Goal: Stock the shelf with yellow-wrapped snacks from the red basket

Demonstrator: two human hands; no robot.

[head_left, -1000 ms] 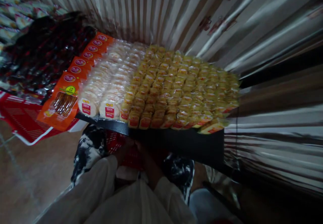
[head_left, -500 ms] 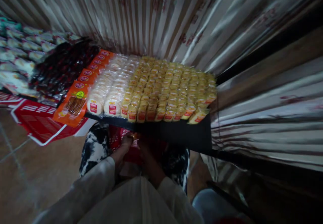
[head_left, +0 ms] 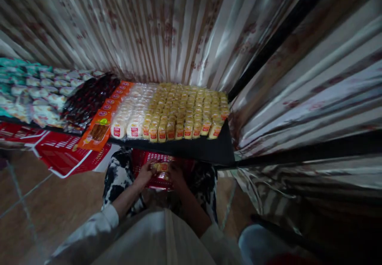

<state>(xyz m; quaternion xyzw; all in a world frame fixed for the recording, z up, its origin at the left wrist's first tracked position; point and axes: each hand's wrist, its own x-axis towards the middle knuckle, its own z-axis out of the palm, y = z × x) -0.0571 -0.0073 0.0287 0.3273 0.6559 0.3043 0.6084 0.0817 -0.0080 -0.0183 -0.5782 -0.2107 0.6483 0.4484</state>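
Between my knees, my left hand [head_left: 146,172] and my right hand [head_left: 176,174] are closed on the two ends of a wrapped yellow snack cake [head_left: 162,167]. Red and yellow print shows on its clear wrapper. Whether it is one packet or more, I cannot tell. Just below lies a red plastic basket [head_left: 155,156] with slotted sides, partly covered by my hands. Beyond my hands, rows of similar yellow packets [head_left: 185,112] stand close together on a black shelf [head_left: 199,153]. My right fingers are in shadow and partly hidden.
Left of the yellow rows lie round white packets [head_left: 134,119], an orange packet [head_left: 104,115], dark wrapped packets [head_left: 88,102] and white-and-teal packets [head_left: 44,94]. Another red basket [head_left: 62,151] with white handles sits under the shelf at left. A striped curtain [head_left: 134,30] hangs behind.
My hands have come nearer to me from the shelf's edge, and the snack cake between them now shows clearly. The view has shifted, bringing more white-and-teal packets into sight at left.
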